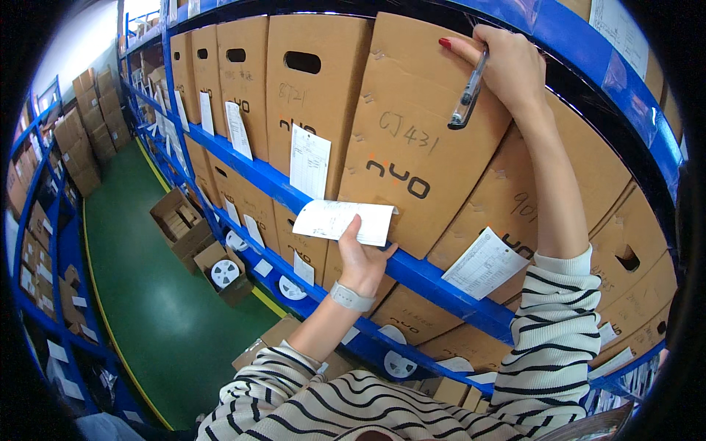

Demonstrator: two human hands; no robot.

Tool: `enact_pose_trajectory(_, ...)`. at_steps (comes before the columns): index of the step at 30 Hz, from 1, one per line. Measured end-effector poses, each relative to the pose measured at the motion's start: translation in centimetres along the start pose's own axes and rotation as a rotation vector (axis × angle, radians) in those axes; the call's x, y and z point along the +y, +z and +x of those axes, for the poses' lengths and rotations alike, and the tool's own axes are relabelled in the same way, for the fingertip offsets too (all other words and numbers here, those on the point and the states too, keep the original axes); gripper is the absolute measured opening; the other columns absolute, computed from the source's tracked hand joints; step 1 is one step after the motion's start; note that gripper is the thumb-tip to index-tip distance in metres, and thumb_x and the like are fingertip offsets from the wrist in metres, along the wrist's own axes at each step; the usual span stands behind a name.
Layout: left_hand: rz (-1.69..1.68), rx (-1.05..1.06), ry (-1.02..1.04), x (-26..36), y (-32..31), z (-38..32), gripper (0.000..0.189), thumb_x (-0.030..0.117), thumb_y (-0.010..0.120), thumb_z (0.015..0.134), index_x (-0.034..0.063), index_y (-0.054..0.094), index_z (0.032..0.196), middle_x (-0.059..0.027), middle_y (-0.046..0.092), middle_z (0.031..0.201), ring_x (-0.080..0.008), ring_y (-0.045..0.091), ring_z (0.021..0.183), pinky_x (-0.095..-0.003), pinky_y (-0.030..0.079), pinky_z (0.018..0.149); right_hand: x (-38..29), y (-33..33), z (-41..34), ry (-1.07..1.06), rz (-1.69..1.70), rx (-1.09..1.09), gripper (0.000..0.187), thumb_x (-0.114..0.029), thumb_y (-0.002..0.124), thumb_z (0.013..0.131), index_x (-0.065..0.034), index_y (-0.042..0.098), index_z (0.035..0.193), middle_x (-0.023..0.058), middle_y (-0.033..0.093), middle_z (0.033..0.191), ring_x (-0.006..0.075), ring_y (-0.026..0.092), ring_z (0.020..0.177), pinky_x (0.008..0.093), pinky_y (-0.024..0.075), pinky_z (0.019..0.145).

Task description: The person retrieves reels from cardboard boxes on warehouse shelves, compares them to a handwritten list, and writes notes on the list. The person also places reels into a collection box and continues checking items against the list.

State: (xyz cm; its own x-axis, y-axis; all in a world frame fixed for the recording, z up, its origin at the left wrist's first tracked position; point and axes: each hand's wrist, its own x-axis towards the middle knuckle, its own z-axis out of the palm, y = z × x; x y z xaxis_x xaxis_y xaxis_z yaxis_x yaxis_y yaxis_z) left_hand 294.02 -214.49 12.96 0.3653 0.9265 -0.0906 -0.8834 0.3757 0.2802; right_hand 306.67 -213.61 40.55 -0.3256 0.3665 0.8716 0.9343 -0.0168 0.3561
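Note:
My left hand (361, 259) holds a white paper record card (345, 219), thumb on top and the other fingers mostly hidden. The card bends over the blue shelf beam, in front of a tall cardboard box (408, 132) with handwriting and a printed logo. At the upper right corner of that box is my right hand (510, 69), with a clear-barrelled pen (469, 91) in its grip, tip end pointing down. Its thumb lies against the box front; the other fingers curl near the top edge, where their contact cannot be made out.
Similar boxes (314, 99) line the blue rack (458, 289), several with cards hanging in front. White reels (400, 364) lie on the lower shelf. Open cartons (179, 220) stand on the green floor (160, 308). Another blue rack (60, 325) stands across the aisle.

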Motion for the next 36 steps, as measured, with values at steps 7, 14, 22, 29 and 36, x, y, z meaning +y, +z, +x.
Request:
enact_pose_trajectory(7,-0.053,0.156,-0.025,0.8,2.2,-1.6,0.046,0.037,0.039,0.085,0.0171,0.037,0.127,-0.0068,0.035,0.132,-0.0264,0.023,0.125,-0.0532,0.001,0.100,-0.4,-1.2,0.3,-0.010,-0.002,-0.012,0.052,-0.058,0.055,0.072,-0.0073,0.054,0.061,0.0075,0.053,0.051,0.0247,0.055,0.049,0.0334,0.0421,0.048)
enact_pose_trajectory(14,-0.072,0.090,-0.070,1.6,-0.9,-4.8,0.040,0.036,0.040,0.087,0.0178,0.043,0.122,-0.0031,0.045,0.124,-0.0225,0.034,0.117,-0.0476,0.012,0.097,-2.7,-3.6,-0.5,-0.024,0.038,0.018,0.050,-0.056,0.055,0.073,-0.0079,0.054,0.060,0.0079,0.052,0.049,0.0252,0.054,0.047,0.0326,0.0419,0.046)
enact_pose_trajectory(22,0.073,0.026,0.066,0.3,-4.7,-4.3,0.040,0.040,0.041,0.087,0.0148,0.045,0.118,-0.0040,0.049,0.117,-0.0218,0.046,0.100,-0.0405,0.034,0.078,-3.6,-3.7,-0.6,0.020,-0.041,0.013,0.052,-0.058,0.053,0.074,-0.0086,0.052,0.059,0.0080,0.054,0.051,0.0258,0.055,0.049,0.0340,0.0420,0.047)
enact_pose_trajectory(29,0.148,-0.136,0.050,1.1,-3.8,-5.1,0.040,0.037,0.039,0.091,0.0132,0.038,0.123,-0.0063,0.042,0.124,-0.0238,0.036,0.115,-0.0508,0.025,0.097,-4.5,-5.6,-1.0,0.133,0.050,0.043,0.050,-0.055,0.059,0.071,-0.0068,0.054,0.059,0.0091,0.052,0.051,0.0242,0.052,0.049,0.0320,0.0403,0.048)
enact_pose_trajectory(36,0.227,-0.062,0.051,4.0,-6.0,-13.1,0.039,0.034,0.039,0.091,0.0100,0.040,0.121,-0.0069,0.050,0.115,-0.0238,0.048,0.106,-0.0470,0.037,0.090,-9.6,-11.3,-1.7,0.004,0.166,0.181,0.043,-0.040,0.069,0.070,-0.0048,0.049,0.055,0.0054,0.040,0.045,0.0125,0.038,0.041,0.0239,0.0282,0.041)
